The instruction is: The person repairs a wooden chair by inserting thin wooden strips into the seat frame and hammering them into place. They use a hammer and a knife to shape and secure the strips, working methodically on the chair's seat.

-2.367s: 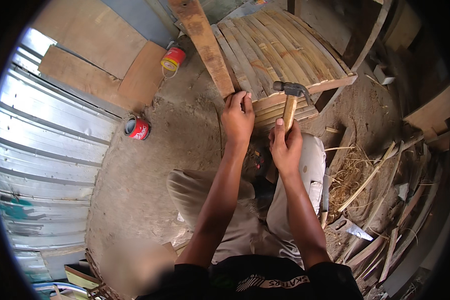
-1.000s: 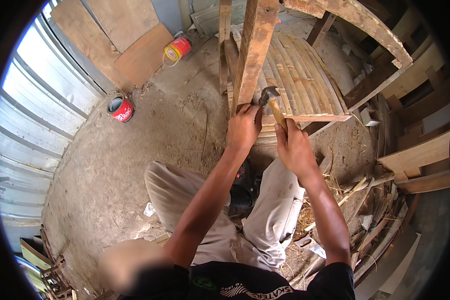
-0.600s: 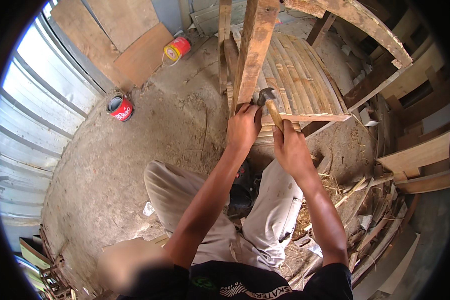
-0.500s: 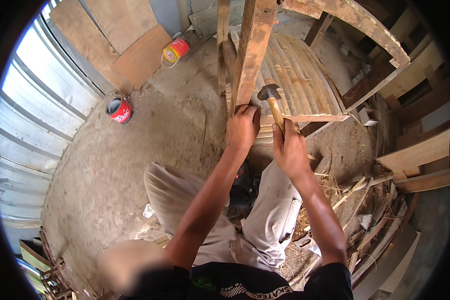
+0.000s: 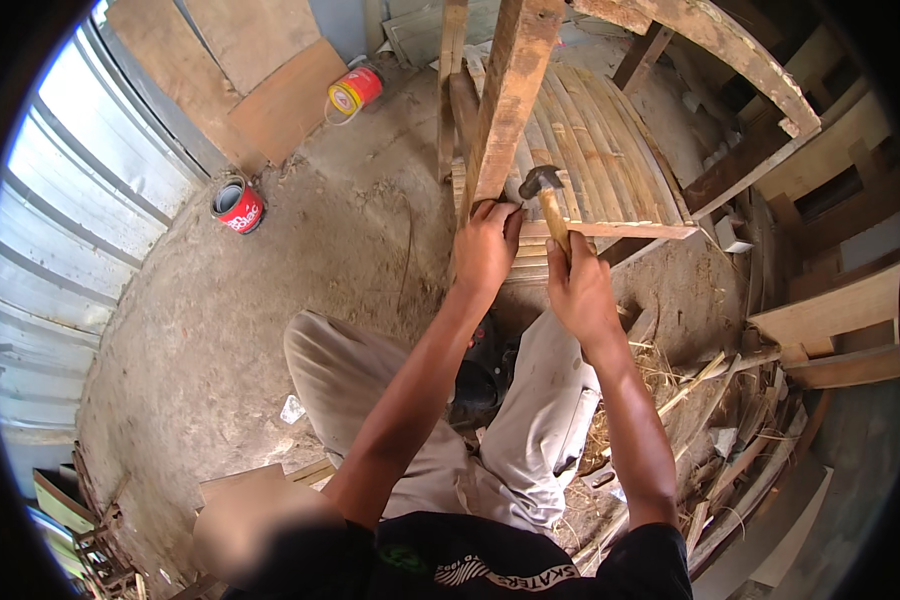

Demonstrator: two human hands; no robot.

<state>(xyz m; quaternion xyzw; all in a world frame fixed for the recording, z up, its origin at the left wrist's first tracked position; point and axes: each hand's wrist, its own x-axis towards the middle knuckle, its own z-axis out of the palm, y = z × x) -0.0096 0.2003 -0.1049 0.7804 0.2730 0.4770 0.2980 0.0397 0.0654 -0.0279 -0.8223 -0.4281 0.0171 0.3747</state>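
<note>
While the hammer (image 5: 553,215) is gripped by the right hand (image 5: 583,298), right of the post (image 5: 511,100), taps should be kept off the left hand (image 5: 486,247), curled at the post's lower end, contents unclear tbh.

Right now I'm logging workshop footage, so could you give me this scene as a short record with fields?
Left hand: the left hand is at the lower end of a wooden post; anything pinched there is unclear
Right hand: the right hand grips a claw hammer by its wooden handle
Hammer head: in view over the near edge of a slatted panel; contact unclear
Cans: red can near the metal wall; red-and-yellow can beside plain boards
</note>
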